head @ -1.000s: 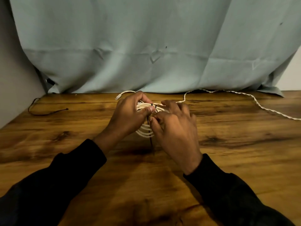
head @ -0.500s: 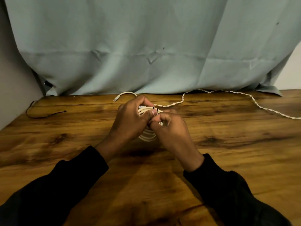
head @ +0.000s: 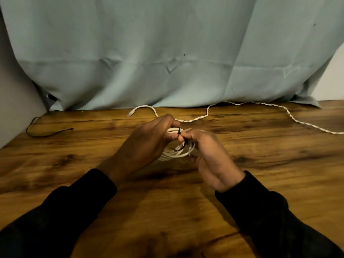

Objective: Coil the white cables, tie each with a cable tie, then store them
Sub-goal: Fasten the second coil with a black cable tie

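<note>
Centrally, round white cable coil (head: 176, 152), thin black cable tie (head: 179, 131), grained wooden table (head: 279, 164)

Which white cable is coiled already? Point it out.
The smooth white cable held between both hands is coiled. The twisted white cable lies loose across the table's back right.

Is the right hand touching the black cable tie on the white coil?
Touching. In the head view the right hand pinches the black cable tie at its fingertips, where the tie wraps the coiled white cable; no gap shows between them.
</note>
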